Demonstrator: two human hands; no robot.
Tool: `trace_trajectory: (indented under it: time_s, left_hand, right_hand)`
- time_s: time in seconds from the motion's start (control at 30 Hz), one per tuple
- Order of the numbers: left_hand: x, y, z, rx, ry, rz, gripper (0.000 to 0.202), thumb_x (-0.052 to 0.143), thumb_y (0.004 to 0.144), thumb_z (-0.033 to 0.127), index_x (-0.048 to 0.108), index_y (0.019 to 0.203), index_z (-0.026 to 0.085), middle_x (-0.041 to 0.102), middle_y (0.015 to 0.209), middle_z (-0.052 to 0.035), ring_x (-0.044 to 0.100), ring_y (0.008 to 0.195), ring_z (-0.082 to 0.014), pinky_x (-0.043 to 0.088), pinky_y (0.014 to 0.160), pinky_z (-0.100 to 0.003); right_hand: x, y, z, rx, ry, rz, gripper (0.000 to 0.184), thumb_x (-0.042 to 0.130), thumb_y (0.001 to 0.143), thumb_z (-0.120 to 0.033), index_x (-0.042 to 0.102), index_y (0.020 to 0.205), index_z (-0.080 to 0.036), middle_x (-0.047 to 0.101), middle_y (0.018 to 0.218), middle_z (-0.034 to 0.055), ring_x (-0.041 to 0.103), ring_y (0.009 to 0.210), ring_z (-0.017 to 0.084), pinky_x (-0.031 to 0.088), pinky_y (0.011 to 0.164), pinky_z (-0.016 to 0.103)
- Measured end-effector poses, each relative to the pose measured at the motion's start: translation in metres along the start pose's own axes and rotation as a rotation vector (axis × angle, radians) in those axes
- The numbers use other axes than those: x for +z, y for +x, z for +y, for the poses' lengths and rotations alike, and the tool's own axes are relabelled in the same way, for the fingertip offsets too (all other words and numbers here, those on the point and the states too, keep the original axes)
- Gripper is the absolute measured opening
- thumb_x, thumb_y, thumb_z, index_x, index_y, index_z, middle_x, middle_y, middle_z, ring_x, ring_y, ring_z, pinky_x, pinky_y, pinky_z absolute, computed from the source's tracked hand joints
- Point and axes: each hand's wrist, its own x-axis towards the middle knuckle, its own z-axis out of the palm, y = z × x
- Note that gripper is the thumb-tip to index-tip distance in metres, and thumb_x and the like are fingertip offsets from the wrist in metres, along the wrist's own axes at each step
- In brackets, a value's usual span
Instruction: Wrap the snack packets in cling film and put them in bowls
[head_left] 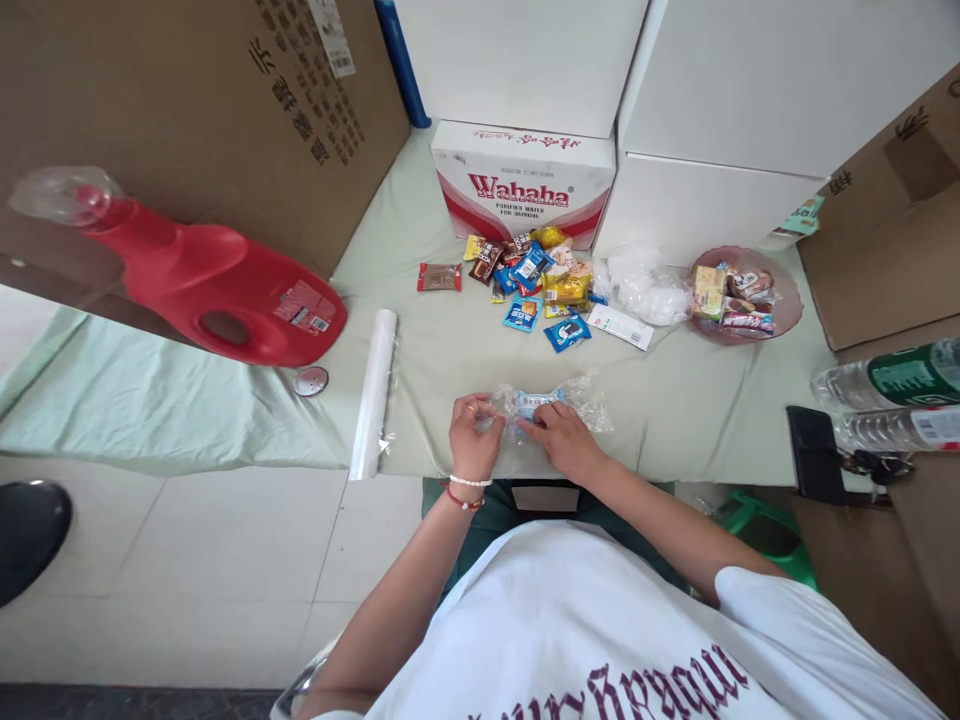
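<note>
On the cloth-covered table in front of me lies a small blue-and-white snack packet point(537, 402) inside crinkled clear plastic film point(589, 402). My left hand point(477, 432) pinches the film at its left end, thumb against fingers. From the right, my right hand point(564, 437) has its fingers closed over the packet's lower right edge and the film there. My fingers hide part of the packet. To the left, a white roll of plastic bags or film point(373, 395) lies lengthwise on the cloth.
Several wrapped snacks point(534, 270) are heaped before a Wahaha carton point(525, 185). White bundled plastic point(646, 285) lies beside a pink bowl point(787, 310) of snacks. A red jug point(217, 290) stands left; water bottles point(892, 385) and a black phone-like object point(814, 455) lie right.
</note>
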Motion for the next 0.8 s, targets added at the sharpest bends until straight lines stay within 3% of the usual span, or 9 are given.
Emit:
trace_trajectory:
  time_s: [0.1,0.23,0.33,0.43,0.53,0.63,0.7,0.8]
  left_hand:
    - [0.009,-0.015,0.018,0.103,-0.151,-0.111,0.008,0.063,0.089,0.029,0.065,0.087,0.022,0.073,0.106,-0.0063,0.071,0.100,-0.0195,0.059,0.091,-0.036]
    - [0.020,-0.021,0.030,0.237,-0.131,-0.229,0.019,0.053,0.098,0.026,0.071,0.097,0.022,0.076,0.112,-0.0080,0.072,0.108,-0.0199,0.058,0.101,-0.038]
    - [0.021,-0.019,0.025,0.289,-0.048,-0.265,0.025,0.050,0.100,0.024,0.074,0.101,0.022,0.075,0.120,-0.0098,0.069,0.117,-0.0221,0.056,0.107,-0.043]
    - [0.017,-0.019,0.015,0.347,0.020,-0.335,0.032,0.049,0.095,0.017,0.075,0.112,0.021,0.071,0.134,-0.0101,0.064,0.128,-0.0242,0.053,0.112,-0.047]
    - [0.014,-0.019,0.007,0.393,0.048,-0.399,0.047,0.050,0.084,0.009,0.073,0.123,0.023,0.066,0.142,-0.0084,0.061,0.132,-0.0246,0.051,0.115,-0.049]
    - [0.016,-0.018,0.002,0.433,0.088,-0.401,0.057,0.052,0.076,0.004,0.071,0.126,0.024,0.065,0.144,-0.0081,0.061,0.132,-0.0256,0.052,0.114,-0.049]
    - [0.018,-0.017,0.000,0.465,0.129,-0.384,0.057,0.051,0.076,0.002,0.071,0.126,0.024,0.065,0.143,-0.0083,0.062,0.130,-0.0256,0.053,0.113,-0.049]
    - [0.021,-0.016,-0.002,0.508,0.181,-0.366,0.051,0.050,0.083,0.002,0.072,0.123,0.023,0.067,0.141,-0.0093,0.063,0.127,-0.0245,0.055,0.110,-0.047]
  right_hand:
    - [0.000,0.001,-0.003,0.023,0.016,-0.006,0.039,0.049,0.102,-0.013,0.071,0.129,-0.027,0.063,0.114,0.0121,0.050,0.104,0.028,0.044,0.086,0.040]
    - [-0.007,-0.009,-0.009,0.055,0.102,0.018,0.036,0.049,0.101,-0.012,0.071,0.127,-0.021,0.062,0.129,0.0162,0.052,0.113,0.030,0.048,0.096,0.046]
    - [-0.029,-0.024,-0.008,-0.031,0.279,-0.022,0.031,0.053,0.097,-0.013,0.073,0.119,-0.022,0.063,0.133,0.0143,0.057,0.117,0.029,0.050,0.101,0.045]
    - [-0.061,-0.030,0.004,-0.028,0.439,-0.034,0.032,0.049,0.099,-0.013,0.074,0.116,-0.024,0.072,0.117,0.0081,0.065,0.105,0.023,0.055,0.094,0.037]
    - [-0.085,-0.019,0.027,0.120,0.296,0.131,0.052,0.044,0.095,-0.006,0.063,0.139,-0.026,0.063,0.138,0.0094,0.062,0.114,0.025,0.054,0.096,0.039]
    - [-0.091,0.001,0.055,0.183,0.039,0.099,0.067,0.048,0.087,0.001,0.056,0.150,-0.023,0.046,0.158,0.0145,0.048,0.132,0.034,0.046,0.105,0.052]
    - [-0.087,0.009,0.070,0.157,-0.040,0.020,0.061,0.049,0.089,0.000,0.063,0.144,-0.023,0.047,0.158,0.0147,0.039,0.140,0.037,0.038,0.112,0.057]
    - [-0.078,0.009,0.082,0.113,-0.027,-0.015,0.034,0.053,0.097,-0.012,0.078,0.117,-0.024,0.059,0.145,0.0114,0.038,0.141,0.036,0.032,0.115,0.056]
